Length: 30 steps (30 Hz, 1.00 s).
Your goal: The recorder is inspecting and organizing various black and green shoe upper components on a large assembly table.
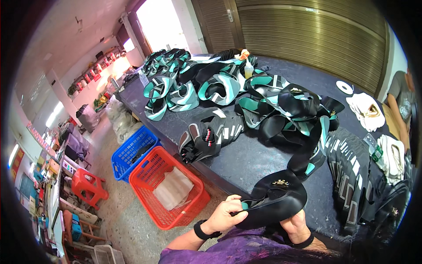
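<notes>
A purple shirt (246, 245) lies nearest, and just beyond it two hands hold a black upper (281, 210) at the near edge of the tabletop (263, 154). Its long axis runs left to right, tilted slightly so the right end sits farther away. The open end, with a bit of teal lining (245, 205), points left; the rounded end points right, and a gold ornament (280, 182) sits on its far part.

The left hand (227, 214) is clamped on the left end, thumb and fingers together. The right hand (296, 228) touches the right end's lower edge from the near side; its fingers are mostly hidden, so I cannot tell whether they are closed.

Far of the upper, a heap of black and teal uppers (220, 90) spreads across the tabletop. A dark bundle (211, 137) lies left of centre, and a long row of dark pieces (349, 158) stretches along the right. On the floor to the left, a red basket (189, 215) holds pale cloth (173, 190), with a blue basket (119, 169) just beyond.
</notes>
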Available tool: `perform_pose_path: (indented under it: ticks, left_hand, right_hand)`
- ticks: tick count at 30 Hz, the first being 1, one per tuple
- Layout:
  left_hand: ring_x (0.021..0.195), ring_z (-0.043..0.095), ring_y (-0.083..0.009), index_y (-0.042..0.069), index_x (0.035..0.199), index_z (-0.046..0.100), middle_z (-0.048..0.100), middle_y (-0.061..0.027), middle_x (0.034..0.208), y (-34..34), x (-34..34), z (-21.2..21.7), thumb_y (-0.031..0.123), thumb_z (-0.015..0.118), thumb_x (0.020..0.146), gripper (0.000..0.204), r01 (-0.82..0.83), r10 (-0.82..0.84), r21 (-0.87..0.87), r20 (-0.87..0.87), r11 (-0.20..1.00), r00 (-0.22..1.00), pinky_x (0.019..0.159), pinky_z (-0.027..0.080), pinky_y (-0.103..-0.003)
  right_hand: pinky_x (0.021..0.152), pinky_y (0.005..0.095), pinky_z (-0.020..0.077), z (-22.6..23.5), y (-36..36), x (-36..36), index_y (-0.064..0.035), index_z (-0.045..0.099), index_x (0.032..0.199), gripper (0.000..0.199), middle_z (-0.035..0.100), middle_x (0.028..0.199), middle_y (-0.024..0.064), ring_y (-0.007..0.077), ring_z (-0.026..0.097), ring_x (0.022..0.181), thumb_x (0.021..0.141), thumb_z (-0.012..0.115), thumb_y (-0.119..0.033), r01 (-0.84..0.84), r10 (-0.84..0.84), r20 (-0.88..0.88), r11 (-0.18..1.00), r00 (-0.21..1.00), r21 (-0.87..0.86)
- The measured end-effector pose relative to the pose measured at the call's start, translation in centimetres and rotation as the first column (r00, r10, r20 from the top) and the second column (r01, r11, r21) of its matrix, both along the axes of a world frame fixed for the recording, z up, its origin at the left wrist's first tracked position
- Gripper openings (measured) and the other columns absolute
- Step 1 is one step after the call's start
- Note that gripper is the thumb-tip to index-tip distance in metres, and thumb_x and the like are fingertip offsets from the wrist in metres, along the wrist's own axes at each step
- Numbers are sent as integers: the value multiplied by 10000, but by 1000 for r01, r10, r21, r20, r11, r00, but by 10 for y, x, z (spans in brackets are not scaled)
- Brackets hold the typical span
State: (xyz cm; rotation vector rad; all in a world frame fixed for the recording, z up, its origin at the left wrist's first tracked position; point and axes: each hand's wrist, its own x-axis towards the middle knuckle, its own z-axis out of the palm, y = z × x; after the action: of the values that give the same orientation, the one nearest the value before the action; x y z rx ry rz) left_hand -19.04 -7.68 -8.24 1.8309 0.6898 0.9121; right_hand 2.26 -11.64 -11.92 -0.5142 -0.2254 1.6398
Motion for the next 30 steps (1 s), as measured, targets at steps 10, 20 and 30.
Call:
perform_pose_path:
  ticks: [10,20,30]
  left_hand:
    - [616,410,-131,57,602,449,354,8,591,8,-3,-9,179,547,807,257,374,-399,-186,-119,909,909,925,239,-376]
    - [593,400,-146,81,569,434,348,-2,561,-12,5,-2,149,550,768,240,114,-71,147,-269,983,960,912,250,-390]
    - [632,454,-198,83,601,448,406,-38,616,-15,25,14,170,604,743,228,427,-321,388,-309,817,895,874,276,-393]
  right_hand:
    - [816,353,458,-1,-5,8,9,565,975,271,597,959,129,229,578,884,816,536,-208,-127,131,-27,984,991,129]
    - [908,417,387,6,-9,17,21,525,1066,408,564,1062,168,281,531,1002,842,451,-312,-76,87,-130,993,988,88]
    - [784,377,456,10,-16,24,-23,503,1055,291,589,924,133,244,569,845,808,580,-157,28,-23,76,998,997,-61]
